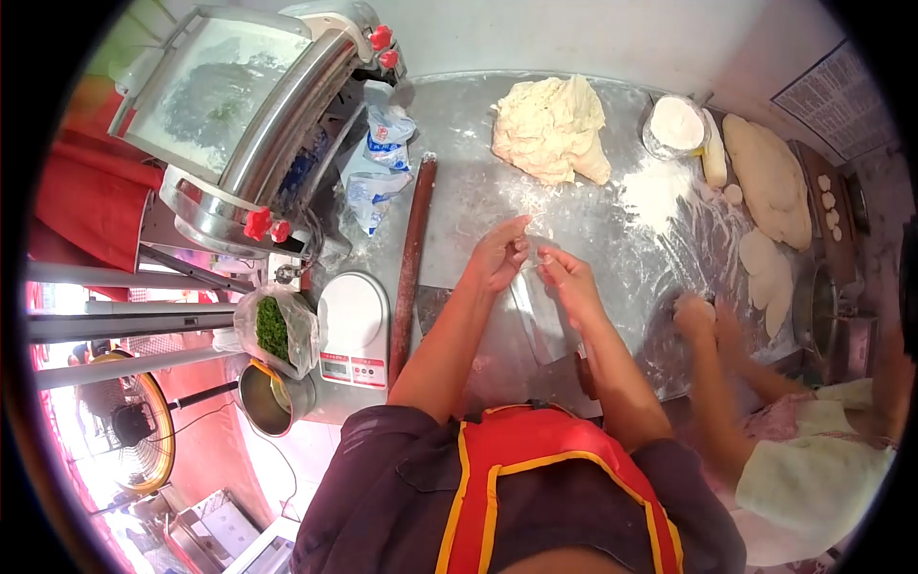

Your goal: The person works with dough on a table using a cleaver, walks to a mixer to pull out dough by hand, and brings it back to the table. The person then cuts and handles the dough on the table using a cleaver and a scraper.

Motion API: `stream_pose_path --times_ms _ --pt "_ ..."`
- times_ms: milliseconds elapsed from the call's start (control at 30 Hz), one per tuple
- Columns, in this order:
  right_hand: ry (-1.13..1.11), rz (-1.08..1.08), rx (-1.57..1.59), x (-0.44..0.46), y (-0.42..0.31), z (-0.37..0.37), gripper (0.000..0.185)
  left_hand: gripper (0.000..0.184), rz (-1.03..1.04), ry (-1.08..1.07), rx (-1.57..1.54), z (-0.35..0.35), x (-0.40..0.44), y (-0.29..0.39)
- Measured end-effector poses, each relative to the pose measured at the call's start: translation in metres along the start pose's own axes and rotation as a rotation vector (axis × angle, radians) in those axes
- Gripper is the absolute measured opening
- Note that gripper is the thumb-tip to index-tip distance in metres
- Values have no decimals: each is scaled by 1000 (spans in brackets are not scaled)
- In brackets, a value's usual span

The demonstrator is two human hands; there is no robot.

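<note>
Plastic film (547, 320): clear, perhaps a bag; hangs between the two hands above the near part of the metal worktop (459, 206).
Left hand (497, 258): fingers curled beside the film's upper end; whether they clamp it cannot be told.
Right hand (570, 283): thumb and fingertips together, apparently pinching the film's upper edge.
Handling of film: best worked with light fingertip pressure, each hand on one layer if it is a bag; a hard pull could stretch or tear it. Dry fingers and clearance from loose flour should help keep it clean.
Flour tub (651, 142): upright beyond the right hand, filled with white powder (677, 122); more is scattered beside it.
Translucent bag (305, 332): open beside the kitchen scale (354, 311), holding chopped greens (272, 325).
Metal pot (300, 404): below that bag, an orange-handled utensil (267, 370) leaning inside; its other contents are unclear.
Blue-and-white packets (387, 153): near the rolling pin (413, 258); contents hidden.
</note>
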State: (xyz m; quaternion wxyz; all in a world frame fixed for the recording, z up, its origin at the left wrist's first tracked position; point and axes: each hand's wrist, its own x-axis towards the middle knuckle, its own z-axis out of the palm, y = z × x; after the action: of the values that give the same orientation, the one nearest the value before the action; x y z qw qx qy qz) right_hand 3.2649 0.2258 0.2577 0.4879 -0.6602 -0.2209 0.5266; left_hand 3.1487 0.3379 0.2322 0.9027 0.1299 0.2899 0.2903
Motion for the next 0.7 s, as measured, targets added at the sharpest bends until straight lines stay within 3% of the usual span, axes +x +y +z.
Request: stream_pose_path --times_ms 100,300,400,500,600,700 --pt "-13 25 -28 0 -2 -1 30 23 80 43 -77 7 -4 -2" --pt "-77 -179 108 3 -4 15 37 26 24 -382 -137 -20 4 -6" --pt "-110 -210 223 2 -10 32 37 33 -55 -122 -114 -18 8 -14" --pt "-106 -174 280 15 -10 30 37 45 32 -34 -273 18 -13 -16" --pt "-159 -70 431 18 -19 30 35 51 69 -197 -265 12 -17 -17" --pt "-148 -73 373 12 -35 37 33 55 92 -90 -135 20 -23 -8"
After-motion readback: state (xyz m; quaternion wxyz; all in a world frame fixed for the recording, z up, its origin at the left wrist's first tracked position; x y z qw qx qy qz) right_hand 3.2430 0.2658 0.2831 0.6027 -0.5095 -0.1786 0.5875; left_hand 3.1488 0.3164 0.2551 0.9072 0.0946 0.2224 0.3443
